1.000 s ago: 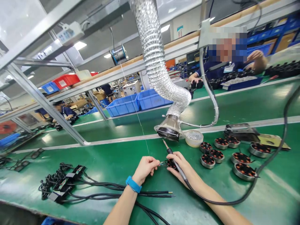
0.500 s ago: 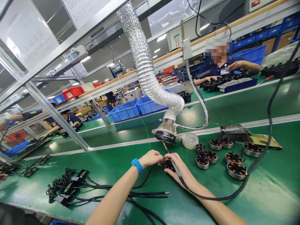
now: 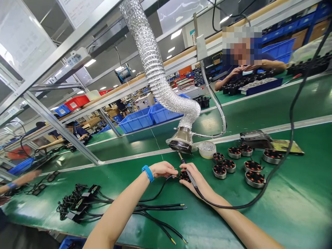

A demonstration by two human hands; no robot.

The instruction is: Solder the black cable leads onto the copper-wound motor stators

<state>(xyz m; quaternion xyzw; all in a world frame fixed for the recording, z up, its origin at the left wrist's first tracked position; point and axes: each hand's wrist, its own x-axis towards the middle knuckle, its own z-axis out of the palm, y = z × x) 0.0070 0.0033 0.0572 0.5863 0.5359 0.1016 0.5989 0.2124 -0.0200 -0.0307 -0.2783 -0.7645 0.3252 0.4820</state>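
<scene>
My left hand (image 3: pixel 165 169), with a blue band at the wrist, is closed in a pinch. A thin solder wire (image 3: pixel 156 140) runs down from a spool (image 3: pixel 123 73) into its fingers. Below the fingertips, a black cable (image 3: pixel 163 188) leads up to a round motor stator (image 3: pixel 184 176) with black and copper parts. My right hand (image 3: pixel 196 178) is wrapped round a soldering iron (image 3: pixel 192 180), its tip pointing up and away, and its thumb lies beside the stator. The stator is partly hidden between both hands.
A fume extraction hood (image 3: pixel 181 141) on a silver duct hangs just beyond my hands. Near it stand a round tub (image 3: pixel 206 149) and several stators (image 3: pixel 255 179). Black cables with housings (image 3: pixel 77 204) lie left. A co-worker (image 3: pixel 240 65) sits across the bench.
The view has shifted slightly. My left fingers have drawn a little away from the stator, showing the cable end below them. The right hand keeps the soldering iron in about the same pose.
</scene>
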